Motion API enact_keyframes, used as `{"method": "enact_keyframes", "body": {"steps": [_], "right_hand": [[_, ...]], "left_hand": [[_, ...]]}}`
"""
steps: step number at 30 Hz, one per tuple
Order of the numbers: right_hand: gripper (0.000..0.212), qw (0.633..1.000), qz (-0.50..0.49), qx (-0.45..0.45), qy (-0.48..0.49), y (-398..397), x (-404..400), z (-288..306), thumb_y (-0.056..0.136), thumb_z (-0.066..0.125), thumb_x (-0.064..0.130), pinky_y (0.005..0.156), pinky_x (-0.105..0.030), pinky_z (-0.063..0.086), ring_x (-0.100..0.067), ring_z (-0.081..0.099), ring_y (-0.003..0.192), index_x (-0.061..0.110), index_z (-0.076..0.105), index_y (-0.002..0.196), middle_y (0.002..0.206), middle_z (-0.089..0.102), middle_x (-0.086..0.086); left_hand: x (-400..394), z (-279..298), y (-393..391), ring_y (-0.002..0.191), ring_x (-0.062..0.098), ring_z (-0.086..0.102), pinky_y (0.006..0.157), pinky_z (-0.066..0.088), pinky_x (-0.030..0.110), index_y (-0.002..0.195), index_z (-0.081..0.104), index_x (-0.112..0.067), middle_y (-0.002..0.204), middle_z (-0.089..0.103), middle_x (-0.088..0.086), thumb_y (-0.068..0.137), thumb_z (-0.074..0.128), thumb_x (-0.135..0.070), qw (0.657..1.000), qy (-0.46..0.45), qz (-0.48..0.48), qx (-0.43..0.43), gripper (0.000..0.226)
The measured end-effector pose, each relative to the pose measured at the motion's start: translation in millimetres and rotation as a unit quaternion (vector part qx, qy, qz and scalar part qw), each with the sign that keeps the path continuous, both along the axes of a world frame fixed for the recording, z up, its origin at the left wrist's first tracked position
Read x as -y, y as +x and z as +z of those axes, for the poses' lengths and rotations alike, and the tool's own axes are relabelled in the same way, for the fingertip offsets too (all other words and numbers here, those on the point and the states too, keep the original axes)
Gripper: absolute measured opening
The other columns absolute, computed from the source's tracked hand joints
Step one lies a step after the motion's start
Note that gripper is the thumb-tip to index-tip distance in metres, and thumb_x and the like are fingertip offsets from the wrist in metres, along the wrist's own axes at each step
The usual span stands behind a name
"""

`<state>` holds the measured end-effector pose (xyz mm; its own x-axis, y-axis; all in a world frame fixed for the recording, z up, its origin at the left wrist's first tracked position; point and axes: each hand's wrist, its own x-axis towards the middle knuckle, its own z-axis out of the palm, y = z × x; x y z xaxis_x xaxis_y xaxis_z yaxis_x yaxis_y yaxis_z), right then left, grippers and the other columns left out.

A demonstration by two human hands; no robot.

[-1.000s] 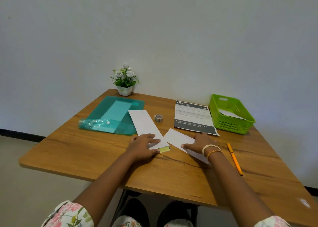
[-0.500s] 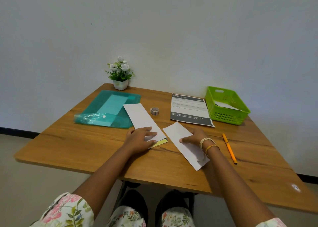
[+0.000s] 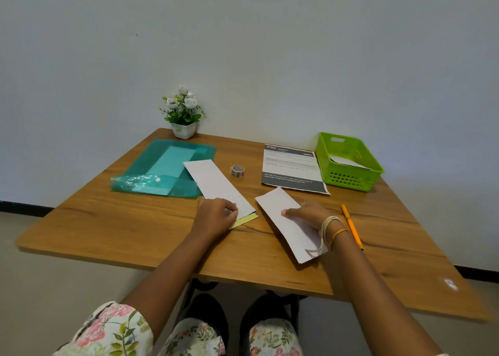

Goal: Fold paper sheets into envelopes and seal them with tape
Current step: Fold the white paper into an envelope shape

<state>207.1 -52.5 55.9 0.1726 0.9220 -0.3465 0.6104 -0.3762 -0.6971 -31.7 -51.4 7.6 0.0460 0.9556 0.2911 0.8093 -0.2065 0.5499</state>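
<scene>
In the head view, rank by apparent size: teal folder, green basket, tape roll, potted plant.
1. Teal folder
2. Green basket
3. Potted plant
4. Tape roll

The plant stands farthest from the camera, so its true size against the basket is unsure.

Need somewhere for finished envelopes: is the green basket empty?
Not empty: the green basket already holds white paper inside.

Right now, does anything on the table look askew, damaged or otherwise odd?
Nothing looks damaged or spilled. Only oddity: a yellow slip pokes out from under the folded white sheet by the left hand. The other folded sheet lies flat under the right hand.
</scene>
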Motion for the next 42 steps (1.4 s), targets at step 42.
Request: {"method": "enact_keyframes", "body": {"steps": [42], "right_hand": [[0.022, 0.979, -0.056, -0.191, 0.044, -102, -19, 11, 0.08, 0.074, 0.025, 0.056, -0.028, 0.043, -0.017, 0.047, 0.054, 0.007, 0.062, 0.082, 0.062, 0.051, -0.003]], "left_hand": [[8, 12, 1, 0.109, 0.018, 0.055, 0.076, 0.055, 0.03, 0.144, 0.03, -0.022, 0.133, 0.045, 0.005, 0.097, 0.053, -0.029, 0.885, -0.03, 0.133, 0.445, 0.053]]}}
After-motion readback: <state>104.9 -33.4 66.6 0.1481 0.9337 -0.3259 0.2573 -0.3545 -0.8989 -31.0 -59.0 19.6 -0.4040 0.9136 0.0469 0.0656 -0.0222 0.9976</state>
